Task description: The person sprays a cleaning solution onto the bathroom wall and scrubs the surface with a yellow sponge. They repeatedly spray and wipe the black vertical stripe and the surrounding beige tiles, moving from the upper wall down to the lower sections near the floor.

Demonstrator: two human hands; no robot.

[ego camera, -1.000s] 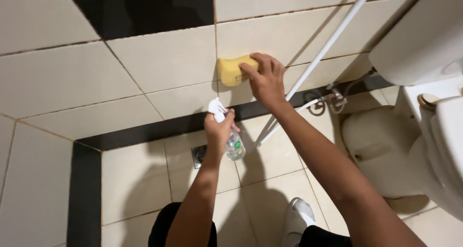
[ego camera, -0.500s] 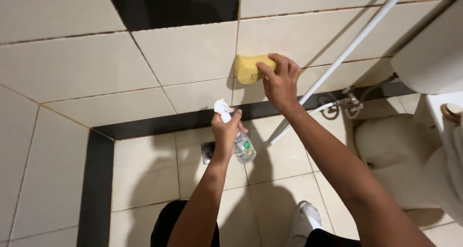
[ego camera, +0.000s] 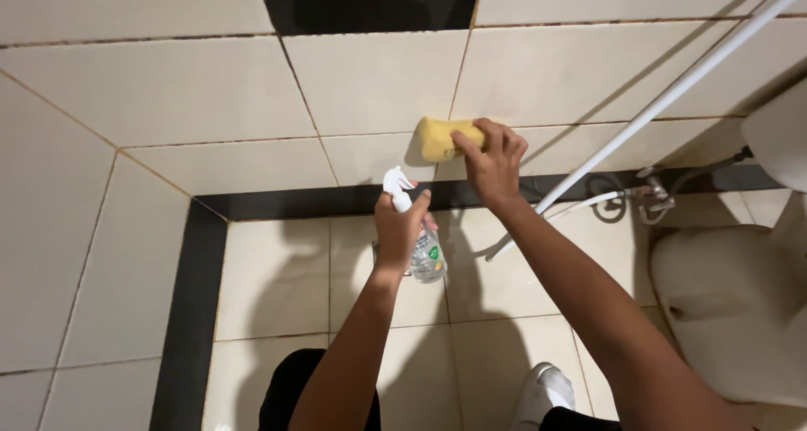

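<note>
A yellow sponge [ego camera: 443, 137] sits pressed flat against the cream wall tile [ego camera: 370, 82], just above the black tile band [ego camera: 336, 200] at the foot of the wall. The right hand [ego camera: 494, 160] covers the sponge's end at 3 o'clock, fingers spread a little and curled over its top edge, thumb underneath, so the sponge is held between hand and wall. At 7 o'clock from the sponge, the left hand [ego camera: 401, 232] is wrapped tight around the neck of a clear spray bottle [ego camera: 423, 250]; its white trigger head [ego camera: 397, 184] points up toward the wall, and the bottle's body hangs below the fist. Whether a finger rests on the trigger cannot be told. A white pipe [ego camera: 672, 90] runs diagonally at 3 o'clock of the right hand, and a white toilet [ego camera: 731, 296] stands at 4 o'clock.
</note>
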